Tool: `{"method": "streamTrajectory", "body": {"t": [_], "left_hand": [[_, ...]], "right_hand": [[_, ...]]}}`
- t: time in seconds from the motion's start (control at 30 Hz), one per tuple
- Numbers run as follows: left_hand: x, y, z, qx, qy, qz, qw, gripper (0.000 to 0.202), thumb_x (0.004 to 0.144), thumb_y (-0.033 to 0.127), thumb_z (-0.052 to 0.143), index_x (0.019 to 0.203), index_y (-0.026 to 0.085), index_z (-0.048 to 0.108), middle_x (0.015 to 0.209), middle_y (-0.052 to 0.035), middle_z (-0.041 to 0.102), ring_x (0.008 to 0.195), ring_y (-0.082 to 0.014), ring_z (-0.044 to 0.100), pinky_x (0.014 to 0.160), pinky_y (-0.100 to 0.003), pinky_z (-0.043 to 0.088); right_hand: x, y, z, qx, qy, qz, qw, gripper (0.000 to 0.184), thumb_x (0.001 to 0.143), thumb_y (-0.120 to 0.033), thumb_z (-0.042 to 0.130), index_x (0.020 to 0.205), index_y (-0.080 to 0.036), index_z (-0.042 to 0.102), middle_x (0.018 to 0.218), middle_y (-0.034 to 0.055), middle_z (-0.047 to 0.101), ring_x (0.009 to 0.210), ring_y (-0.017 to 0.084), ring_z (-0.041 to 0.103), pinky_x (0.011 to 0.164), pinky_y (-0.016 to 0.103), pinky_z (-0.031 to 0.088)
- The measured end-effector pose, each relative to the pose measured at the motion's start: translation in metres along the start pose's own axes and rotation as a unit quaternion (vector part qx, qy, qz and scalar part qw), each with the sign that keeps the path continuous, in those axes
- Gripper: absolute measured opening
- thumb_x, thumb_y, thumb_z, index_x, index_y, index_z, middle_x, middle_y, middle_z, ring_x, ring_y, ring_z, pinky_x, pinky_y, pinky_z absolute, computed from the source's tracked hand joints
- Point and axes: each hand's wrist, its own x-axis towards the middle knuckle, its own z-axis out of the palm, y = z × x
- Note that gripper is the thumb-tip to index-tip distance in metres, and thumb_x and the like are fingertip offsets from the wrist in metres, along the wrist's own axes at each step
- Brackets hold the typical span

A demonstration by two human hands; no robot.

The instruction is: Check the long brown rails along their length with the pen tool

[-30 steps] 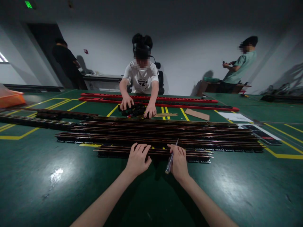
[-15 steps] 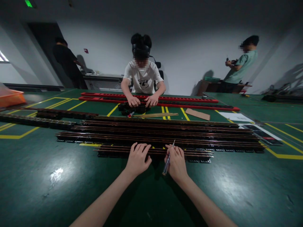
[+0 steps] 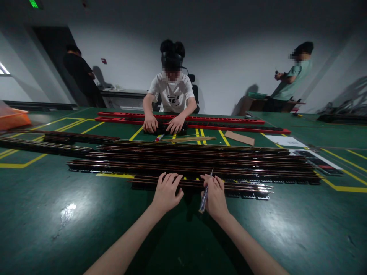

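Observation:
A long black strip with thin copper-coloured rods along its top lies nearest me on the green table. My left hand is curled over its middle, fingertips at the far side and thumb at the near side. In my right hand is a screwdriver with a clear handle, its thin tip pointing up and away. That hand's fingers also touch the near strip. Just beyond, several similar black strips lie side by side. The parts of the near strip under my hands are hidden.
Across the table a co-worker handles a dark piece beside red trays. Thin sticks, a cardboard piece and white paper lie between. An orange bin stands left. Two other people stand near the wall.
The near strip has slid to the right under my hands. My right hand has shifted slightly right with the screwdriver; my left hand stays in place. The co-worker's hands have moved left.

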Motion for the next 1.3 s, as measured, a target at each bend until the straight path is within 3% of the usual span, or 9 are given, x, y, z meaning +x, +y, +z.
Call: {"method": "streamTrajectory", "body": {"t": [0.13,0.3,0.43,0.63,0.93,1.3], "left_hand": [[0.000,0.000,0.001,0.001,0.005,0.000,1.000,0.036,0.078,0.023,0.047,0.112,0.017,0.058,0.108,-0.0093,0.064,0.103,-0.0240,0.056,0.100,-0.048,0.033],[-0.001,-0.001,0.001,0.006,-0.002,-0.001,1.000,0.036,0.079,0.024,0.046,0.113,0.016,0.058,0.108,-0.0098,0.064,0.104,-0.0245,0.056,0.100,-0.049,0.034],[0.000,-0.001,-0.001,0.006,0.002,-0.004,1.000,0.036,0.079,0.024,0.046,0.112,0.017,0.058,0.107,-0.0093,0.064,0.104,-0.0242,0.056,0.100,-0.048,0.033],[0.000,-0.001,-0.001,0.012,-0.006,-0.007,1.000,0.036,0.080,0.025,0.046,0.113,0.016,0.058,0.108,-0.0092,0.064,0.104,-0.0239,0.055,0.101,-0.047,0.033],[0.000,-0.001,-0.001,0.007,-0.004,-0.009,1.000,0.036,0.080,0.024,0.046,0.112,0.015,0.058,0.108,-0.0100,0.064,0.104,-0.0243,0.056,0.100,-0.048,0.034],[0.000,-0.001,0.000,0.010,0.001,-0.008,1.000,0.035,0.079,0.025,0.046,0.112,0.017,0.058,0.108,-0.0089,0.064,0.104,-0.0237,0.056,0.101,-0.046,0.033]], "right_hand": [[0.001,-0.003,0.002,-0.028,-0.002,-0.011,1.000,0.014,0.075,-0.011,0.046,0.083,-0.021,0.041,0.108,0.0134,0.064,0.105,0.026,0.056,0.098,0.046,0.029],[0.002,-0.003,0.004,-0.049,0.000,0.046,0.998,0.015,0.074,-0.011,0.046,0.082,-0.022,0.041,0.102,0.0109,0.066,0.102,0.027,0.056,0.097,0.047,0.026],[-0.001,-0.003,0.005,-0.049,0.004,0.076,0.996,0.024,0.067,-0.004,0.043,0.083,-0.021,0.040,0.102,0.0108,0.066,0.107,0.029,0.054,0.096,0.049,0.021],[-0.003,0.006,0.005,-0.037,0.018,0.104,0.994,0.036,0.055,0.003,0.035,0.081,-0.021,0.038,0.102,0.0107,0.067,0.105,0.026,0.055,0.089,0.044,0.024],[0.002,0.000,0.001,0.005,0.011,0.039,0.999,0.018,0.070,-0.013,0.048,0.082,-0.022,0.039,0.105,0.0112,0.065,0.106,0.026,0.054,0.090,0.041,0.029],[0.002,-0.001,0.006,-0.040,0.014,0.084,0.996,0.019,0.070,-0.010,0.047,0.085,-0.021,0.043,0.094,0.0087,0.064,0.094,0.026,0.056,0.088,0.042,0.030]]}}
